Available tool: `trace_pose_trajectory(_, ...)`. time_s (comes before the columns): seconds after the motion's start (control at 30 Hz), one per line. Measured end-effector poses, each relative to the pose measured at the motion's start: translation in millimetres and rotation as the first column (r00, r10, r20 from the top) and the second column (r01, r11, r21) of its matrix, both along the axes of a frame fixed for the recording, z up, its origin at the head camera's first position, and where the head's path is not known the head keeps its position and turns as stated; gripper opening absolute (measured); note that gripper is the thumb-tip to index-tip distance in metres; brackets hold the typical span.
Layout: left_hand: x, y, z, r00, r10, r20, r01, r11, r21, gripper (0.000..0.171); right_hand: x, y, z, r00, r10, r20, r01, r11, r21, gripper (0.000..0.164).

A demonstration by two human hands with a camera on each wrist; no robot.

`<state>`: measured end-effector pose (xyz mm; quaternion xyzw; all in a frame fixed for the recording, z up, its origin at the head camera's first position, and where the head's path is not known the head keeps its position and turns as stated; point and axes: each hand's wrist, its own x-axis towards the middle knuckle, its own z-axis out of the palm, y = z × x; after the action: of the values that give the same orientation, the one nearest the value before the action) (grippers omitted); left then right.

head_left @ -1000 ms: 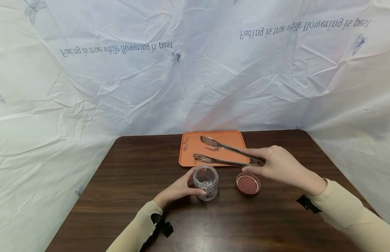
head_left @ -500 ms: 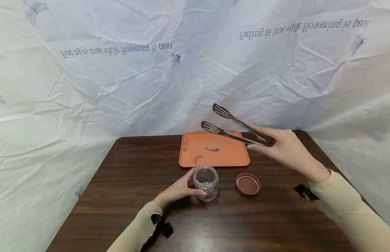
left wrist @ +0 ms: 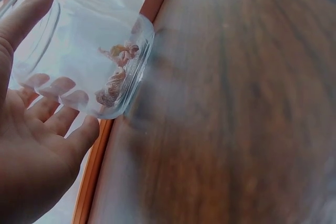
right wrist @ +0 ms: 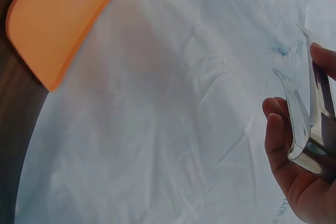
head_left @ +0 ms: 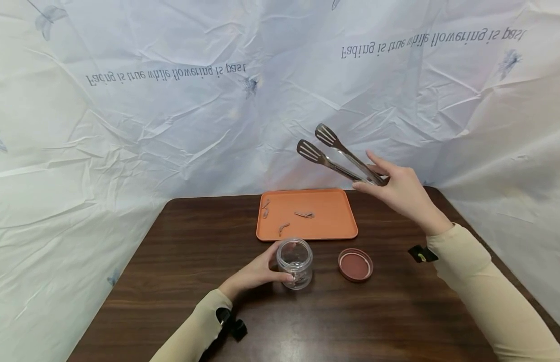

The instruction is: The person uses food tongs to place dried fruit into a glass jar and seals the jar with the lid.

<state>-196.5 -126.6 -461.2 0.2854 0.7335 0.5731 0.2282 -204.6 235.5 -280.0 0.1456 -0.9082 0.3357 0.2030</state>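
My left hand (head_left: 260, 267) grips a clear jar (head_left: 296, 281) that stands uncovered on the table, thumb on the near side. Small brownish, shrivelled pieces (left wrist: 113, 90) lie at its bottom in the left wrist view. Raised above the table's far right, my right hand (head_left: 404, 193) holds metal tongs (head_left: 338, 162) by the hinged end. Their slotted tips are spread, with nothing between them. On the orange tray (head_left: 327, 229) behind the jar lie several similar pieces, among them one near the middle (head_left: 305, 214) and a curved one (head_left: 283, 229) near the front edge.
A reddish-brown lid (head_left: 355, 265) rests on the dark wooden table (head_left: 193, 241), right of the jar. A wrinkled white printed sheet (head_left: 180, 136) hangs behind the table and along both sides.
My right hand has lifted the tongs up and away from low over the tray, uncovering the pieces there. The left hand and jar have stayed in place.
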Motion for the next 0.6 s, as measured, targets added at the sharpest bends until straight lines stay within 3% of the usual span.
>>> trace_pose_trajectory(0.23, 0.0, -1.6, 1.4, 1.000, 0.000, -0.004, 0.000, 1.000, -0.008, 0.088, -21.1, 2.9, -18.2, 1.000, -0.011, 0.000, 0.011, 1.000, -0.023, 0.069)
trace_pose_trajectory(0.6, 1.2, 0.2, 0.2, 1.000, 0.021, -0.014, -0.022, 1.000, -0.010, 0.088, -44.4, 11.4, -59.1, 0.992, 0.006, 0.123, -0.001, 0.999, -0.037, 0.071)
